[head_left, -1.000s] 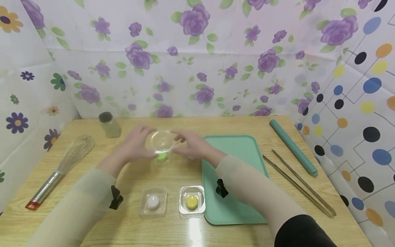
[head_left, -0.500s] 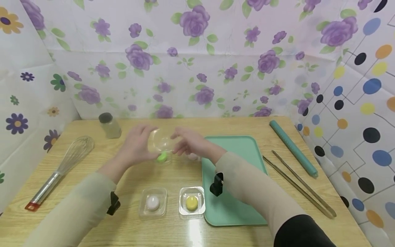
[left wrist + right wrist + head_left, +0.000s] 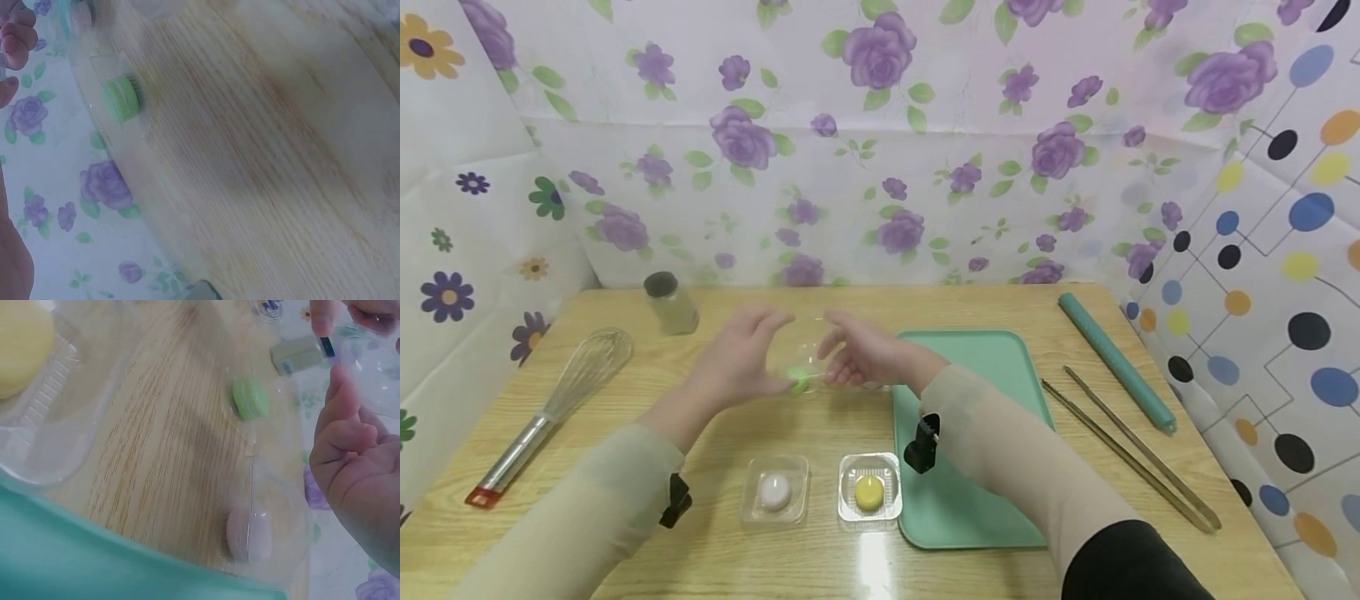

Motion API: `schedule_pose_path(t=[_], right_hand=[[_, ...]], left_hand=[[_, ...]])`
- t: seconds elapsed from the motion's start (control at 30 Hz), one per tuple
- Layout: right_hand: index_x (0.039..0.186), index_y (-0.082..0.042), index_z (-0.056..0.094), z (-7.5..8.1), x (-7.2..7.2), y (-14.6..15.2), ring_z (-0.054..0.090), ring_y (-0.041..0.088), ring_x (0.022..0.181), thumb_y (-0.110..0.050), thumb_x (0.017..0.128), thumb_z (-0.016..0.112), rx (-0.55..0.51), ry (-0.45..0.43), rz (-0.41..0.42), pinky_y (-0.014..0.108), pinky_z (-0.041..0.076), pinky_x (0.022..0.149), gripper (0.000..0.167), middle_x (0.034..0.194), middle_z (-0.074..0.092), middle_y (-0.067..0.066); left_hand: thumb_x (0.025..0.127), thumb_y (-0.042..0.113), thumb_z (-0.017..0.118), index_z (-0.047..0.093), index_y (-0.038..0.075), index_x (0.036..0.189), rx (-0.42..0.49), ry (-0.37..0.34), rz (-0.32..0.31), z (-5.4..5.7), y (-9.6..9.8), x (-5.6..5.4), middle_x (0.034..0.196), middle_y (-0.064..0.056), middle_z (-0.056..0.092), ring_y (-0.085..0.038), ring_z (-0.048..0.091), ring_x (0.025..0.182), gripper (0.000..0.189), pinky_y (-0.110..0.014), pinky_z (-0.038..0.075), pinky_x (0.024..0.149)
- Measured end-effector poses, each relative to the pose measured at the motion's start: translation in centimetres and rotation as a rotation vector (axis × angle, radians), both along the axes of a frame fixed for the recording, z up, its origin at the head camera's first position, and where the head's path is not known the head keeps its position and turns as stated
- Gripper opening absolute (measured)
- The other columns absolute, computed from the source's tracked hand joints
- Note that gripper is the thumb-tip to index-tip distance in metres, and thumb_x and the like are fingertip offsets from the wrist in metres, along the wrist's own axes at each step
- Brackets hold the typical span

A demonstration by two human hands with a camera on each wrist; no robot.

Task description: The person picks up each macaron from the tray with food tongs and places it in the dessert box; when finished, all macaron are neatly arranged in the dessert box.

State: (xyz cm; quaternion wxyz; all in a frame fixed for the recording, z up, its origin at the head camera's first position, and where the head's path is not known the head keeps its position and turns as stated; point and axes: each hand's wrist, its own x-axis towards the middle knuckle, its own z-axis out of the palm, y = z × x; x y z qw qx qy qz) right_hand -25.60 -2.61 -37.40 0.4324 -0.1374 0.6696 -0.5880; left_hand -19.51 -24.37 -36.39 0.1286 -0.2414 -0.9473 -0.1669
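Both hands are raised over the back middle of the table, facing each other around a clear plastic lid (image 3: 808, 340). My left hand (image 3: 737, 354) grips its left side between thumb and fingers. At the right side, my right hand (image 3: 874, 354) pinches the edge with bent fingers. The lid (image 3: 381, 372) shows only faintly in the right wrist view. Below the hands sits a green macaron (image 3: 120, 99) in a clear box. Beside that box, a pale pink macaron (image 3: 249, 534) lies under clear plastic, mostly hidden by the right hand in the head view.
In front are a pale macaron (image 3: 774, 492) and a yellow macaron (image 3: 869, 492) in clear boxes. A green tray (image 3: 973, 508) lies under the right forearm. Tongs (image 3: 1138, 450) and a teal rolling pin (image 3: 1116, 362) are right; a whisk (image 3: 550, 417) and a jar (image 3: 672, 305) left.
The lid between the hands has tilted, so its round outline no longer shows clearly. The right hand's fingers have curled and turned a little; both hands stay over the green macaron.
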Motion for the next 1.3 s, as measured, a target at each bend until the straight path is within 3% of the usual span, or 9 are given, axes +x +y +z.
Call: schedule_pose_path(t=[0.13, 0.23, 0.37, 0.47, 0.57, 0.7, 0.9, 1.1, 1.3], right_hand=[[0.13, 0.0, 0.043, -0.2, -0.1, 0.1, 0.051, 0.015, 0.06, -0.062, 0.09, 0.032, 0.002, 0.008, -0.005, 0.022, 0.032, 0.047, 0.075, 0.078, 0.062, 0.01], [0.131, -0.007, 0.045, -0.3, 0.0, 0.2, 0.049, 0.016, 0.066, -0.059, 0.088, 0.039, 0.016, 0.073, -0.005, 0.025, 0.029, 0.048, 0.068, 0.092, 0.063, 0.012], [0.128, -0.016, 0.049, -0.5, 0.3, 0.3, 0.053, 0.019, 0.089, -0.053, 0.089, 0.051, 0.07, 0.33, 0.014, 0.033, 0.045, 0.069, 0.054, 0.113, 0.059, 0.008], [0.128, -0.016, 0.05, -0.6, 0.5, 0.3, 0.053, 0.02, 0.105, -0.047, 0.085, 0.063, 0.11, 0.539, 0.004, 0.039, 0.045, 0.09, 0.054, 0.119, 0.057, 0.001], [0.128, -0.015, 0.05, -0.7, 0.7, 0.3, 0.053, 0.017, 0.105, -0.043, 0.079, 0.072, 0.137, 0.645, -0.004, 0.033, 0.048, 0.085, 0.06, 0.117, 0.056, -0.002], [0.125, -0.02, 0.052, -0.6, 1.0, 0.2, 0.055, 0.017, 0.087, -0.044, 0.076, 0.075, 0.159, 0.681, -0.007, 0.031, 0.051, 0.062, 0.059, 0.109, 0.056, -0.001], [0.126, -0.023, 0.051, -0.6, 0.9, 0.1, 0.053, 0.02, 0.068, -0.043, 0.074, 0.076, 0.18, 0.702, 0.006, 0.029, 0.047, 0.048, 0.061, 0.109, 0.056, 0.003], [0.132, -0.017, 0.048, -1.1, 0.3, -0.3, 0.053, 0.016, 0.101, -0.045, 0.074, 0.076, 0.283, 0.894, 0.101, 0.03, 0.05, 0.076, 0.07, 0.12, 0.055, 0.003], [0.133, -0.008, 0.046, -1.6, -0.1, -1.1, 0.053, 0.021, 0.11, -0.041, 0.076, 0.075, 0.362, 0.993, 0.207, 0.033, 0.047, 0.09, 0.072, 0.131, 0.051, 0.007]], left_hand=[[0.056, 0.041, 0.087, 0.043, 0.002, 0.134, 0.005, 0.021, -0.02, 0.1, -0.1, 0.2, 0.126, -0.021, 0.047, -0.038, 0.043, 0.115, 0.098, -0.053, 0.036, 0.099], [0.059, 0.048, 0.084, 0.041, 0.004, 0.137, 0.031, -0.03, -0.015, 0.0, -0.4, 0.4, 0.13, -0.02, 0.044, -0.038, 0.04, 0.118, 0.1, -0.055, 0.034, 0.099], [0.074, 0.051, 0.073, 0.037, 0.007, 0.141, 0.102, -0.178, 0.004, 0.0, -0.9, 0.4, 0.135, -0.017, 0.041, -0.036, 0.039, 0.121, 0.088, -0.056, 0.035, 0.098], [0.085, 0.049, 0.062, 0.037, 0.005, 0.141, 0.174, -0.312, -0.002, 0.0, -1.2, 0.3, 0.136, -0.017, 0.043, -0.036, 0.044, 0.117, 0.075, -0.055, 0.041, 0.092], [0.088, 0.046, 0.06, 0.038, 0.005, 0.14, 0.233, -0.431, 0.002, -0.1, -1.6, 0.3, 0.134, -0.015, 0.047, -0.034, 0.048, 0.111, 0.07, -0.05, 0.046, 0.084], [0.085, 0.043, 0.065, 0.039, 0.008, 0.141, 0.254, -0.505, 0.017, -0.2, -2.0, 0.1, 0.133, -0.011, 0.049, -0.031, 0.048, 0.112, 0.07, -0.046, 0.048, 0.08], [0.08, 0.047, 0.069, 0.041, 0.007, 0.14, 0.233, -0.509, 0.005, -0.5, -2.2, -0.2, 0.136, -0.012, 0.047, -0.035, 0.047, 0.113, 0.077, -0.052, 0.048, 0.081], [0.075, 0.046, 0.075, 0.045, 0.003, 0.136, 0.189, -0.428, 0.017, -1.2, -2.2, -0.6, 0.139, -0.018, 0.043, -0.04, 0.044, 0.12, 0.081, -0.059, 0.04, 0.093], [0.071, 0.048, 0.077, 0.044, 0.003, 0.137, 0.091, -0.392, 0.04, -2.2, -2.4, -1.4, 0.14, -0.019, 0.043, -0.039, 0.036, 0.128, 0.086, -0.059, 0.027, 0.103]])
